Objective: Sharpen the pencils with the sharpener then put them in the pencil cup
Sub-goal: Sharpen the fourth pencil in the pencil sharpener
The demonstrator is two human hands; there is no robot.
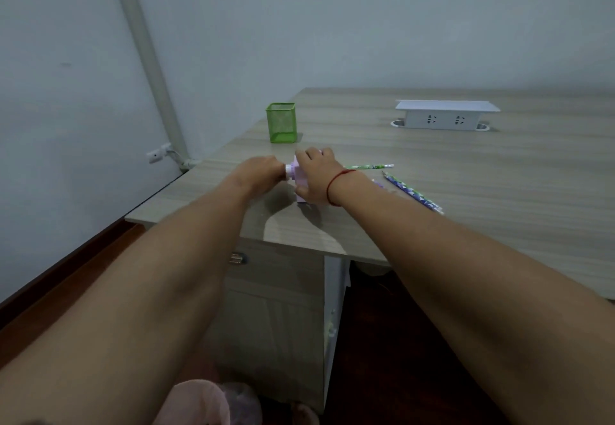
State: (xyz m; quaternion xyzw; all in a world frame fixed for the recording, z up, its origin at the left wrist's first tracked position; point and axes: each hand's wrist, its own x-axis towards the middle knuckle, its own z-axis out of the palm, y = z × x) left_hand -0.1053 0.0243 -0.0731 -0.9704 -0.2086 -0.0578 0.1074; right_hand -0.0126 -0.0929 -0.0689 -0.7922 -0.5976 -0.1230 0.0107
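Desk [482, 185]: right hand [316, 175] grips sharpener [294, 171]; pencils [412, 193] diagonal.

One green mesh pencil cup [281, 122], one purple sharpener [293, 171], one white socket box [446, 115] with two outlets, one counter [466, 175]. One green pencil [369, 167], plus blue pencils [412, 193] lying tight together, perhaps two. Two hands: left hand [263, 171], right hand [316, 175]

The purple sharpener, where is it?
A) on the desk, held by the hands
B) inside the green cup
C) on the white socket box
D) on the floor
A: the purple sharpener sits on the desk, the right hand gripping its body and the left hand curled at its white end.
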